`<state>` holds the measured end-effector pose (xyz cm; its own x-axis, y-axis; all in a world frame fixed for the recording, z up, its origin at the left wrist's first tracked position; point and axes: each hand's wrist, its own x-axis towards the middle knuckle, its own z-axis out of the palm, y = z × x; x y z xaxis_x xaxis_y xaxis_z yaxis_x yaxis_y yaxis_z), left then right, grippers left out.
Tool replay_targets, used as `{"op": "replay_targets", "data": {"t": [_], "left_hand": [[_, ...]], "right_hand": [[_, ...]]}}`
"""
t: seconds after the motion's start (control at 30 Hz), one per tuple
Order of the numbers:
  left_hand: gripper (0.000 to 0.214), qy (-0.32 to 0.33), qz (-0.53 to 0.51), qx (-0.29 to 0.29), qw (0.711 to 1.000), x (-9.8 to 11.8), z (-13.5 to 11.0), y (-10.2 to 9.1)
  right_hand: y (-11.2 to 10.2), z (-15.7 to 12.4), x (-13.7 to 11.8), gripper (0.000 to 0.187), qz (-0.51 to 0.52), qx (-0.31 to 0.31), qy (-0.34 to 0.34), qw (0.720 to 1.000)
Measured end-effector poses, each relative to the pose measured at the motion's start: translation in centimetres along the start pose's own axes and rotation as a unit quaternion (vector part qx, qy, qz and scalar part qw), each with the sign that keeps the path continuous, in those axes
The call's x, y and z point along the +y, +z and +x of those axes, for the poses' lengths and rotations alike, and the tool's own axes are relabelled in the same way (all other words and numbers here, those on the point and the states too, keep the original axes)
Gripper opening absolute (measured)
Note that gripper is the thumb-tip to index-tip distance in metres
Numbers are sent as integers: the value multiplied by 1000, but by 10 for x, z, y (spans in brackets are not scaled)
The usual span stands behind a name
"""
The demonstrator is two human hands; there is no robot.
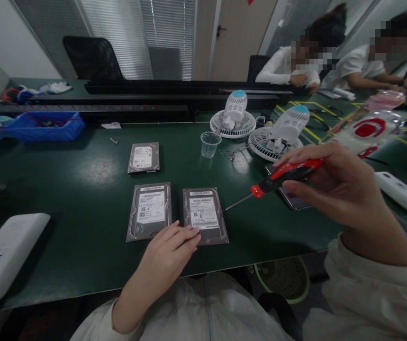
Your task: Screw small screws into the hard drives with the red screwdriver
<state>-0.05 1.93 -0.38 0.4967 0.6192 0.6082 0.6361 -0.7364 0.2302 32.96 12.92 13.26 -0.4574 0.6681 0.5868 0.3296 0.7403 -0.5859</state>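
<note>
My right hand (pixel 341 182) grips a screwdriver (pixel 288 174) by its red and black handle. The thin shaft points left and down, its tip at the right edge of a hard drive (pixel 203 208); whether it touches a screw is too small to tell. On the lower left corner of that drive rest the fingertips of my left hand (pixel 173 248), laid out flat with nothing in them. A second hard drive (pixel 151 206) lies just to the left, partly under that hand. Farther back is a third hard drive (pixel 144 157).
Behind the drives stand a clear plastic cup (pixel 210 144), small loose screws (pixel 230 155) and two white fans (pixel 234 116). A phone (pixel 295 201) lies under the screwdriver. White devices (pixel 7 255) flank me, and a blue bin (pixel 47 127) sits back left. Other people (pixel 295 61) sit across.
</note>
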Motion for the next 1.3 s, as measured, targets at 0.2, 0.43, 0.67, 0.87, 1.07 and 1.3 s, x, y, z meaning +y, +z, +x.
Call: {"op": "replay_targets", "data": {"t": [0.2, 0.43, 0.67, 0.87, 1.07, 1.3], "left_hand": [[20, -2, -4, -1, 1000, 0, 0, 1], [21, -4, -2, -7, 1000, 1, 0, 0], [20, -7, -6, -5, 1000, 1, 0, 0], [20, -4, -3, -3, 1000, 1, 0, 1], [19, -6, -6, -6, 1000, 1, 1, 0], [19, -6, -13, 0, 1000, 1, 1, 0]], "right_hand": [[2, 1, -1, 38, 8, -12, -15, 1000], [2, 4, -8, 34, -14, -11, -2, 1000], [-9, 18, -29, 46, -130, -112, -45, 984], [-3, 33, -33, 38, -287, -87, -126, 946], [3, 43, -42, 36, -335, -156, -162, 915], [2, 41, -39, 22, -314, -118, -126, 933]]}}
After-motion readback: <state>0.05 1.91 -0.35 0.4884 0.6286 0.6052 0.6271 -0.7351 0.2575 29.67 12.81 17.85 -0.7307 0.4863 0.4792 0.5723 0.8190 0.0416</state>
